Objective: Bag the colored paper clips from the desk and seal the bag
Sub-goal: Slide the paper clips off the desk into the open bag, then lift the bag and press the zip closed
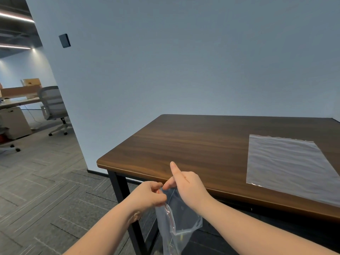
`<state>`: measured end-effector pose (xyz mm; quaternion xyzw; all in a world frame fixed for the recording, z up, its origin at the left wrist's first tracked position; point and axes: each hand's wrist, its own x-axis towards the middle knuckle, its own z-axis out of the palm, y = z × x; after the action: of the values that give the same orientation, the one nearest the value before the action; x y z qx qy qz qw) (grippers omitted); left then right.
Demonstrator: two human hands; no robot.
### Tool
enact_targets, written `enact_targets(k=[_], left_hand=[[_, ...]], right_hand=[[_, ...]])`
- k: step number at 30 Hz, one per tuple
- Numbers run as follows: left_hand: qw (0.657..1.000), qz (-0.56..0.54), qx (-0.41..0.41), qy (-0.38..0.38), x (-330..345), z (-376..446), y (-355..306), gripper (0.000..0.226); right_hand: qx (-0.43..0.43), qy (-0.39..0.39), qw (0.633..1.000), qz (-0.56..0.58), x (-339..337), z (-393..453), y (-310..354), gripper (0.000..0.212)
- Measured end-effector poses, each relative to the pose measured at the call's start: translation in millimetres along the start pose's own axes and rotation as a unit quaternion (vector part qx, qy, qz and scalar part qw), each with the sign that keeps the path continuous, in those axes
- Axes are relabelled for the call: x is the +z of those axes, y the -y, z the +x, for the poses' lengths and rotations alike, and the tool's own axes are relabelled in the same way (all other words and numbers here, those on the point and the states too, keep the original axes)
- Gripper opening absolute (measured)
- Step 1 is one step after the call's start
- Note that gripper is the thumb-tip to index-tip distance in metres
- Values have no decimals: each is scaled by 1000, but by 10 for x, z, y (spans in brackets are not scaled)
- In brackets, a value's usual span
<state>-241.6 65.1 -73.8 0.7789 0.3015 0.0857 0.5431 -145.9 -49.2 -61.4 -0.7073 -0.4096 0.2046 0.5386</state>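
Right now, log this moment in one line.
left hand: pinching zip bag top | right hand: pinching same edge | desk: spare bag flat

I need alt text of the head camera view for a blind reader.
Two bare hands, left hand and right hand, pinch the top of a small clear plastic zip bag hanging before a dark brown wooden desk. A large clear plastic sheet lies flat on the desk.

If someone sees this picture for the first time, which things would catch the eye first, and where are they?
Two bare hands, left hand and right hand, pinch the top of a clear zip bag at bottom centre, in front of the desk's near edge. Next comes the dark wooden desk, which fills the right half, with a large flat clear bag lying on its right side.
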Motion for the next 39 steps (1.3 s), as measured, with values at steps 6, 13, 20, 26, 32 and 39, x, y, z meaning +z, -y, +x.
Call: enact_targets(k=[6,13,20,26,32,39], left_hand=[[1000,23,5,13,-1,0,35,65],[1000,26,5,1,-4,-34,18,64],[999,30,-15,-22,-55,-169,-88,35],[998,46,-8,-40,-13,-265,-162,71],[995,41,-13,-88,6,-297,-193,60],[990,-28,-29,-137,1,-387,-274,15]], right_hand=[[-9,-77,991,109,-215,115,28,68],[86,-88,975,184,-417,239,47,65],[102,-70,983,139,-549,175,119,51],[64,29,997,-32,-514,-9,207,26],[-15,121,954,-273,-465,-193,268,38],[48,260,869,-418,-402,-322,162,53]])
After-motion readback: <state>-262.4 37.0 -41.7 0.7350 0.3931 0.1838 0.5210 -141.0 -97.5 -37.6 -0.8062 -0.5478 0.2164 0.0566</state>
